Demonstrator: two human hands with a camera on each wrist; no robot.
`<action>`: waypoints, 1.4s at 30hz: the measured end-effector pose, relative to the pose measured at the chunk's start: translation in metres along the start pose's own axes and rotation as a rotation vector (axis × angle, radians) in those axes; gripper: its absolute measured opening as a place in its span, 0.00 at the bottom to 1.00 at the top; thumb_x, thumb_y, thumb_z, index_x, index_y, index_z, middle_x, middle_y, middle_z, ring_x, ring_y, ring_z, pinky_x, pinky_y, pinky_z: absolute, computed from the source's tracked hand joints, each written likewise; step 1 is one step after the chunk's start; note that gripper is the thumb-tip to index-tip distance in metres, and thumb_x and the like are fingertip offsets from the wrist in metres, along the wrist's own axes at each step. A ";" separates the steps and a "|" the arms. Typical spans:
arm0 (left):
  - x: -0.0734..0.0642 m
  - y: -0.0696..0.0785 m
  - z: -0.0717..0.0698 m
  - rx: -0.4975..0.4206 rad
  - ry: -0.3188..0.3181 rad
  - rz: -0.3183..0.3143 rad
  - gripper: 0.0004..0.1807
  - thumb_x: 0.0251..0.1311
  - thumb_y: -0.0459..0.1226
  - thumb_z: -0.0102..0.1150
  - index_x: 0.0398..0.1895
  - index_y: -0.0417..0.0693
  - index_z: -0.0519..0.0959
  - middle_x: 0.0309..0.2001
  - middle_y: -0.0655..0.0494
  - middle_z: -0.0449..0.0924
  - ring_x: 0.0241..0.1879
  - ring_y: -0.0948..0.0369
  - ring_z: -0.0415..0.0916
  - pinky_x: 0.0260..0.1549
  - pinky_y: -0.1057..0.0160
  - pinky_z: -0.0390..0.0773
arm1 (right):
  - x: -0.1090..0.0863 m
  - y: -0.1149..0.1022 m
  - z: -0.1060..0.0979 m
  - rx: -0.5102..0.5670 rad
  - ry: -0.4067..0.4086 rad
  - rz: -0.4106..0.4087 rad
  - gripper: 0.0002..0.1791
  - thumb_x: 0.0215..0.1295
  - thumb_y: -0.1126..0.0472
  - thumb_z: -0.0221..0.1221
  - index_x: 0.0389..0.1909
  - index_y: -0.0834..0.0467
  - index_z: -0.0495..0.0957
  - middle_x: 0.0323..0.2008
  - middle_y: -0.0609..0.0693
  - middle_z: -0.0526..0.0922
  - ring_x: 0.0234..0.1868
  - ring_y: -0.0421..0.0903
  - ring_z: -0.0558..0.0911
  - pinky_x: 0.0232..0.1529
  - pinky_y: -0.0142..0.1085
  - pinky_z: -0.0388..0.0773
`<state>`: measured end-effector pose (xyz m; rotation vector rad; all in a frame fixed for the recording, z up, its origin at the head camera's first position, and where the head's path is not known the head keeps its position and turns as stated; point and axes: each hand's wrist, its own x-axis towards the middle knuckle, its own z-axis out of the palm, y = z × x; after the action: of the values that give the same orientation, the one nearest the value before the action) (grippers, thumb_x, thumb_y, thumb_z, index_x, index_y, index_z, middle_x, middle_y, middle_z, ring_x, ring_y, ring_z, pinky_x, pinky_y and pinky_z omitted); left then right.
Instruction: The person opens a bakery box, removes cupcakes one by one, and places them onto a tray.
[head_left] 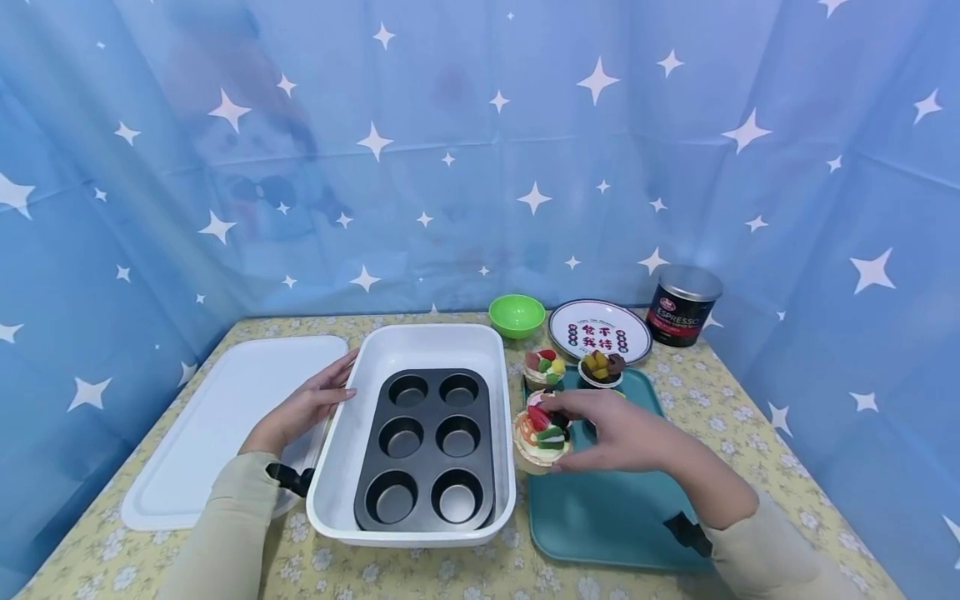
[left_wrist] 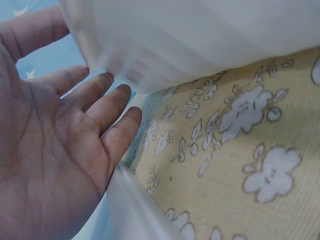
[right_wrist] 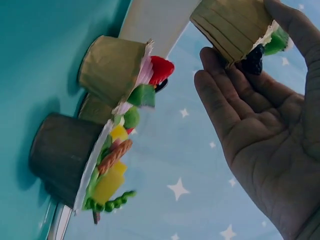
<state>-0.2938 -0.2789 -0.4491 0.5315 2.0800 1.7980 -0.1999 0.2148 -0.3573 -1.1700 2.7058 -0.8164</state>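
Observation:
A white rectangular dish (head_left: 337,467) holds a black six-cup muffin tin (head_left: 427,450) with all cups empty. My left hand (head_left: 318,400) lies flat against the dish's left wall (left_wrist: 200,40), its fingers (left_wrist: 95,100) straight. My right hand (head_left: 592,429) pinches a toy cupcake (head_left: 540,437) topped with fruit, lifted over the left edge of a teal tray (head_left: 615,508). In the right wrist view the cupcake (right_wrist: 232,25) sits between thumb and fingers. Two more cupcakes (head_left: 545,367) (head_left: 602,367) stand at the tray's far end, seen close as a tan cup (right_wrist: 112,67) and a dark cup (right_wrist: 62,155).
A white lid (head_left: 217,433) lies left of the dish, its edge (left_wrist: 135,210) under my left palm. Behind stand a green bowl (head_left: 517,315), a printed plate (head_left: 598,332) and a black espresso can (head_left: 682,307). Blue star curtains enclose the flowered table (head_left: 757,433).

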 end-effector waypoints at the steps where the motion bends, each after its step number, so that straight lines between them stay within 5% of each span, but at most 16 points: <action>1: 0.000 0.000 0.000 -0.001 0.002 0.000 0.43 0.73 0.37 0.53 0.83 0.59 0.41 0.81 0.52 0.42 0.78 0.47 0.45 0.58 0.68 0.73 | -0.002 0.001 0.000 -0.005 -0.001 -0.004 0.36 0.57 0.38 0.70 0.64 0.49 0.76 0.55 0.39 0.80 0.52 0.37 0.79 0.52 0.43 0.81; 7: 0.000 0.001 0.000 -0.007 0.008 -0.011 0.42 0.73 0.37 0.53 0.83 0.60 0.42 0.81 0.52 0.43 0.78 0.48 0.45 0.59 0.69 0.72 | -0.015 0.012 0.000 0.005 -0.050 -0.017 0.33 0.58 0.37 0.69 0.61 0.49 0.77 0.53 0.39 0.81 0.50 0.37 0.79 0.50 0.43 0.81; 14: 0.000 0.002 0.000 0.000 0.003 -0.004 0.43 0.73 0.38 0.53 0.83 0.60 0.41 0.81 0.51 0.42 0.78 0.47 0.45 0.58 0.70 0.72 | -0.025 0.021 0.003 0.067 -0.104 -0.015 0.34 0.58 0.38 0.69 0.63 0.48 0.77 0.58 0.41 0.80 0.57 0.40 0.79 0.56 0.41 0.79; 22: -0.001 0.001 0.001 -0.002 0.013 -0.013 0.43 0.73 0.38 0.54 0.83 0.62 0.43 0.81 0.55 0.45 0.78 0.49 0.47 0.58 0.68 0.73 | -0.025 0.025 0.010 0.105 -0.157 -0.011 0.31 0.59 0.40 0.70 0.61 0.47 0.77 0.54 0.39 0.81 0.52 0.38 0.80 0.51 0.44 0.81; 33: -0.001 0.002 0.002 -0.006 0.019 -0.011 0.42 0.73 0.36 0.52 0.83 0.62 0.44 0.81 0.55 0.45 0.78 0.49 0.46 0.58 0.69 0.72 | -0.025 0.029 0.013 0.104 -0.198 0.008 0.32 0.59 0.39 0.69 0.61 0.47 0.77 0.54 0.37 0.81 0.54 0.37 0.79 0.57 0.46 0.77; 42: -0.001 0.002 0.002 -0.007 0.019 -0.013 0.42 0.73 0.37 0.53 0.83 0.62 0.43 0.81 0.55 0.44 0.78 0.49 0.46 0.58 0.69 0.72 | -0.023 0.030 0.015 0.107 -0.208 0.035 0.33 0.57 0.38 0.70 0.61 0.47 0.77 0.54 0.36 0.81 0.57 0.37 0.79 0.68 0.61 0.60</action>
<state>-0.2919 -0.2779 -0.4474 0.4998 2.0839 1.8093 -0.1997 0.2415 -0.3881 -1.1149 2.4771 -0.7766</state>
